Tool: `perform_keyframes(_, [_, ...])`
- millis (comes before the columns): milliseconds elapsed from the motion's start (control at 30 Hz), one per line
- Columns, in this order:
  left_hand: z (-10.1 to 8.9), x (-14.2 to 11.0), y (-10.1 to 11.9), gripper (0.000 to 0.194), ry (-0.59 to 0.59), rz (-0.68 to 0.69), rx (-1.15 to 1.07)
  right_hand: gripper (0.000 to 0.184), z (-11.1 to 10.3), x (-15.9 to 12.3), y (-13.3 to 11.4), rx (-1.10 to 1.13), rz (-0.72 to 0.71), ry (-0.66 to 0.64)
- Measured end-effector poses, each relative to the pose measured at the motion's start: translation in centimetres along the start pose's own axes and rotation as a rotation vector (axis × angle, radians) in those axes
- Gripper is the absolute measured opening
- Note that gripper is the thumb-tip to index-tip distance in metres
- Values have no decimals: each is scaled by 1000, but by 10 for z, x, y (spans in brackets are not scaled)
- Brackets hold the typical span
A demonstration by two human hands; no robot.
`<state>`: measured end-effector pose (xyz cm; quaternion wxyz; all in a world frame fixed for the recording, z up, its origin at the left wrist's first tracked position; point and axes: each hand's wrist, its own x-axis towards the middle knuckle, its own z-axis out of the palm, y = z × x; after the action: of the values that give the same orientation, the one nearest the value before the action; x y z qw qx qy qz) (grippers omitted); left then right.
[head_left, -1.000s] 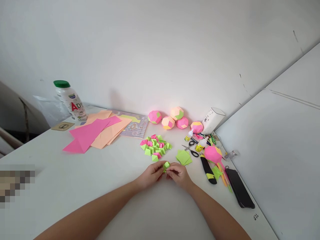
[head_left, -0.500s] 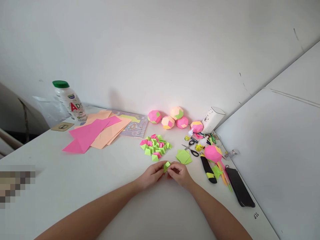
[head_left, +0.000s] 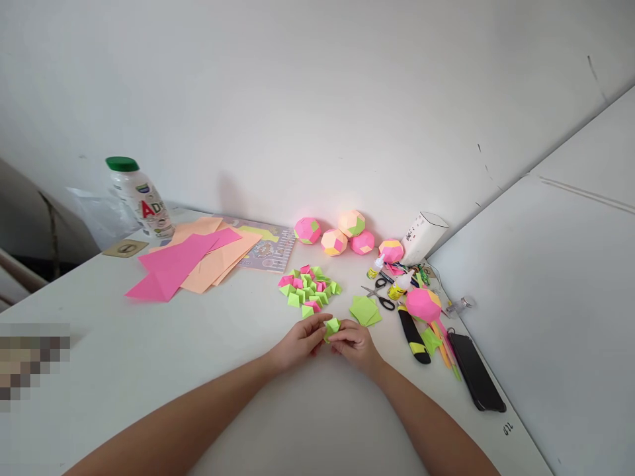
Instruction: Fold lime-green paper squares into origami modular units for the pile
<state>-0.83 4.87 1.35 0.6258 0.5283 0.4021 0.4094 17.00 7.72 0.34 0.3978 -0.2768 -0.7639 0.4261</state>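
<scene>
Between the fingertips of both hands is a small green folded paper piece [head_left: 332, 326]. My left hand [head_left: 300, 341] pinches it from the left, and my right hand [head_left: 358, 342] grips its right side with thumb and fingers. Just beyond my left hand lies a heap of small folded paper pieces [head_left: 308, 289], mostly green with some pink. Flat green paper squares [head_left: 366, 311] rest beyond my right hand. The undersides of the fingers are hidden.
Scissors [head_left: 385, 303], glue bottles [head_left: 399, 287], a utility knife [head_left: 413, 336] and a phone [head_left: 475, 370] lie at right. Several faceted paper balls [head_left: 307, 230] stand along the wall. Pink paper sheets [head_left: 181, 268] and a white bottle [head_left: 139, 198] with a green cap are at left.
The green folded paper piece has turned a little in the fingers. My right fingers have shifted over its front, and the left fingers have spread slightly around it.
</scene>
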Motion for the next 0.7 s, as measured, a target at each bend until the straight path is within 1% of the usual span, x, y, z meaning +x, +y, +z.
perform_keyframes(100, [0, 0, 1, 45, -14, 19, -29, 11, 1, 0, 0, -12, -32, 0])
perform_keyframes(200, [1, -1, 1, 45, -18, 16, -13, 10, 1, -1, 0, -7, -15, 15])
perform_keyframes(400, [-1, 0, -3, 46, -37, 7, 25, 8, 2, -2, -1, 70, 116, 41])
perform_keyframes(633, [0, -4, 4, 37, -141, 65, 48, 9, 3, -2, -3, 174, 228, 64])
perform_keyframes(700, [0, -4, 6, 33, -142, 89, 78, 9, 3, -1, -2, 219, 256, 80])
